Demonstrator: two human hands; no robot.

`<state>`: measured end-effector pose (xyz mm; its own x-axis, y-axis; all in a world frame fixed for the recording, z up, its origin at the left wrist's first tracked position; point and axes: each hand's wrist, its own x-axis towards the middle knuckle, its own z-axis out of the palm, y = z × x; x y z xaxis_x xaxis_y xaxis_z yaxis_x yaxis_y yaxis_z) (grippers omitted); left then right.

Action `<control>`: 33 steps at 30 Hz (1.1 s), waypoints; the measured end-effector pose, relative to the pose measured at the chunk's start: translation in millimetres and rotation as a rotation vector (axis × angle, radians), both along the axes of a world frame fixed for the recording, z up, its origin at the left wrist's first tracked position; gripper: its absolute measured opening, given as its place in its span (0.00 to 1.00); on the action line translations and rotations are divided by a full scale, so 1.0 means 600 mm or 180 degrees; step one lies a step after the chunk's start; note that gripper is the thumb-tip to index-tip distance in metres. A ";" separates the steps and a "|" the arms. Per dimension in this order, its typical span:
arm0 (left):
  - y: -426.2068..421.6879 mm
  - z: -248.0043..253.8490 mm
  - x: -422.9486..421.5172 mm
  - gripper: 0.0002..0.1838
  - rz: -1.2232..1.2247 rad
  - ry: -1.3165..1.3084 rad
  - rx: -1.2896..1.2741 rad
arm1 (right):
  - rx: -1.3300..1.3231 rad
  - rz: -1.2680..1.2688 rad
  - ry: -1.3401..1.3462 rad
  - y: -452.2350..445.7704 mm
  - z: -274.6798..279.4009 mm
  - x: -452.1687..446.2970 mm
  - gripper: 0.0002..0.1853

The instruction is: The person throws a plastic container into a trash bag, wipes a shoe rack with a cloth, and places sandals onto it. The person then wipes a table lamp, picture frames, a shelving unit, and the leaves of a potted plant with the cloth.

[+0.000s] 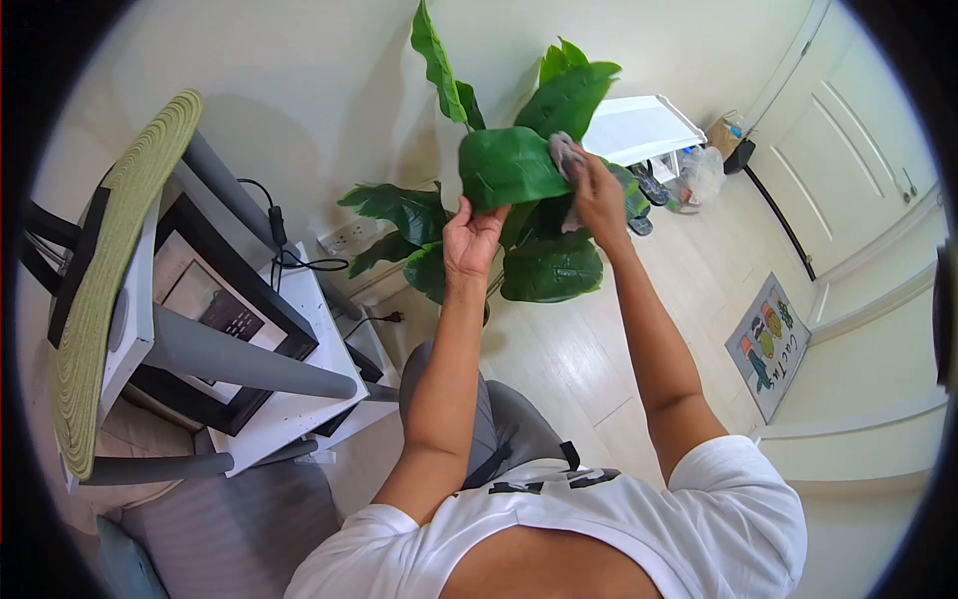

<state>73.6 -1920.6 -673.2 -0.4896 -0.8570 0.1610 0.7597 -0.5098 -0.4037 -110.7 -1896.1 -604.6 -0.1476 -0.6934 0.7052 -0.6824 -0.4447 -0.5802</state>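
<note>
in the head view, we have the large leaf (509, 168) just beyond our left hand (471, 242), its long axis running roughly left to right across us. our left hand is nearer its near edge, palm up, fingers passing under it; their tips are hidden, so we cannot tell whether they pinch or only prop it. our right hand (601, 200) grasps a crumpled cloth (565, 158) against the leaf's right end.

nothing shows between the cloth and the leaf's upper face, though a lower leaf (552, 270) and an upper leaf (567, 98) of the same plant crowd close around. the wall (299, 70) is behind. to the left stand a woven round mat (125, 260), tilted, and grey legs (249, 357); to the far right, a white rack (644, 125), a plastic bag (701, 175) and a door (848, 130).
</note>
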 end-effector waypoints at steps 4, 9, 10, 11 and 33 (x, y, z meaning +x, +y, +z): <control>0.030 0.058 0.031 0.14 -0.0170 -0.1929 -0.0194 | 0.0423 0.0817 -0.2624 0.020 0.035 -0.049 0.16; 0.047 0.081 0.069 0.22 0.1856 -0.6649 -0.0825 | -0.0398 0.1131 -0.3070 0.058 0.179 -0.058 0.15; 0.032 0.095 0.071 0.22 0.1888 -0.6659 -0.0843 | -0.0596 0.1211 -0.3118 0.062 0.202 -0.054 0.15; 0.002 0.117 0.068 0.24 0.2982 -0.6629 -0.1008 | -0.0793 0.1290 -0.3161 0.065 0.222 -0.048 0.15; -0.018 0.209 0.080 0.23 0.2976 -0.4030 -0.2291 | -0.1150 0.0817 -0.0722 -0.064 0.209 0.318 0.17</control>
<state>121.9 -1931.3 -547.7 -0.0236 -0.8366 0.5473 0.5201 0.4573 0.7214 80.2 -1934.2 -479.1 -0.1818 -0.4449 0.8769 -0.3989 -0.7818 -0.4793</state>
